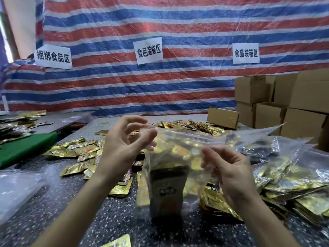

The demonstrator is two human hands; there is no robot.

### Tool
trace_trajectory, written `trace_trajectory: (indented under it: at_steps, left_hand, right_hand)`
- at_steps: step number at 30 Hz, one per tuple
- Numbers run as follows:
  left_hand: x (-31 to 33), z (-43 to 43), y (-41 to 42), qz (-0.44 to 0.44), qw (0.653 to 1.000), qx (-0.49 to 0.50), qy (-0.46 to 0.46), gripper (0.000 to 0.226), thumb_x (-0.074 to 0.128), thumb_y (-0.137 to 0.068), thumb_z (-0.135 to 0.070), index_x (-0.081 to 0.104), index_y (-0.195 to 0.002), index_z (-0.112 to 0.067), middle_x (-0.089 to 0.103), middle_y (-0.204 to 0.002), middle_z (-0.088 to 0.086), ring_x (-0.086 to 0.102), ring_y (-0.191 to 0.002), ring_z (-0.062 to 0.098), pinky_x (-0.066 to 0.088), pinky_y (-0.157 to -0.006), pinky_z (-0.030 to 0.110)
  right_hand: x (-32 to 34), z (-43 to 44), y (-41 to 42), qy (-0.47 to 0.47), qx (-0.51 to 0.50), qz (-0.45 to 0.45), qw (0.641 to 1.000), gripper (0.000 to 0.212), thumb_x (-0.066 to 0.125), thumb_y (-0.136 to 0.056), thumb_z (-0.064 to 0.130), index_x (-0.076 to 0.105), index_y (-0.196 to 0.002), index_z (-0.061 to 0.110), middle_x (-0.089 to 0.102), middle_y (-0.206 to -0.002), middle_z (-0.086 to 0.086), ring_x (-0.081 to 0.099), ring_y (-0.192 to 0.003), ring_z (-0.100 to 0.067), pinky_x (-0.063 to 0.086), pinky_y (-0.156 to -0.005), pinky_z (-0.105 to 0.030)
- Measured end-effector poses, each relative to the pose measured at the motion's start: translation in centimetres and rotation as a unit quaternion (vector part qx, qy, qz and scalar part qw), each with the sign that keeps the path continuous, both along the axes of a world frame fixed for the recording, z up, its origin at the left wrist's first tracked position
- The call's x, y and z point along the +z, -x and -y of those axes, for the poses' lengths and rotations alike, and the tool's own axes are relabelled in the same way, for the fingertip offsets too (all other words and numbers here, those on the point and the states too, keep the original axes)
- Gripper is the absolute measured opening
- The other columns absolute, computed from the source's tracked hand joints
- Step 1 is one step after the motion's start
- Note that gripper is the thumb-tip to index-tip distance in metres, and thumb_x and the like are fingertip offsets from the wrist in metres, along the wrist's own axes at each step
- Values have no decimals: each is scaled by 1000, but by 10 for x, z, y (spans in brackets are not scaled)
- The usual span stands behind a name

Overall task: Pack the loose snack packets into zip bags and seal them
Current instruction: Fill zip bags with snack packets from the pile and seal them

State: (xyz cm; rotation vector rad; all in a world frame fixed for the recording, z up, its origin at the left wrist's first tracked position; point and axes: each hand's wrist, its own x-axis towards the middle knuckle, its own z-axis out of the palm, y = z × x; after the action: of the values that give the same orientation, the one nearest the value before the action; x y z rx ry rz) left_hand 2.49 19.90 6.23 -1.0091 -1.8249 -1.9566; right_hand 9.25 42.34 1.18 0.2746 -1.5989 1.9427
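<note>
Head view: L hand point(124, 141) is up at the top-left corner of the zip bag point(178, 152), fingers curled. The thumb lies on the near side w/ fingertips showing through the plastic behind, so it looks clamped on that corner, though blur makes the exact pinch hard to read. R hand point(229, 166) sits lower and to the right, fingers curled in and pinching the bag's near wall just under the zip strip.

Bag hangs upright btwn both hands, above the table point(106, 220), prob. so the contents drop to the bottom and the zip line stays free for pressing. Inside: a dark packet point(167, 189) standing on end, gold ones behind it. Can't tell if the strip is closed yet. Judging by hand positions, sealing is the step in hand, and the L corner looks like the start point for running the zip shut.

Loose snack packets point(78, 152) lie scattered on the table on the left and beyond the bag. Filled bags point(284, 175) are piled at right, cardboard boxes point(302, 97) stacked behind them. A green board point(26, 148) lies far left.
</note>
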Motion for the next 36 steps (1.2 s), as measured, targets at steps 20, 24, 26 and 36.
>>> trace_trajectory:
  at_steps: [20,24,26,36]
  left_hand:
    - [-11,-2,24,-103,989,31,-106,9,59,-96,-25,59,-90,-18,60,-64,10,56,-53,20,48,-54,25]
    - [-24,-1,23,-104,991,41,-78,16,59,-96,-21,61,-86,-9,64,-73,8,60,-62,13,50,-60,18]
    - [-27,2,23,-93,992,51,-72,16,58,-93,-20,63,-86,-7,66,-75,6,62,-66,11,50,-63,15]
    - [-28,1,15,-94,988,82,-88,18,64,-90,-23,64,-84,-6,68,-76,5,64,-68,12,51,-65,17]
  right_hand:
    - [56,-2,23,-157,-43,-94,982,18,64,-90,20,71,-75,13,61,-65,-8,53,-56,-19,47,-52,-32]
    - [48,-9,28,-158,-29,-91,983,18,61,-88,19,66,-72,13,57,-64,-9,50,-57,-23,46,-52,-31]
    - [41,-11,29,-133,-24,-91,987,21,64,-92,23,66,-73,15,56,-66,-7,50,-59,-21,46,-52,-28]
    - [43,-6,17,-207,-137,-66,967,18,66,-86,33,71,-101,24,72,-93,11,66,-89,-7,51,-76,-16]
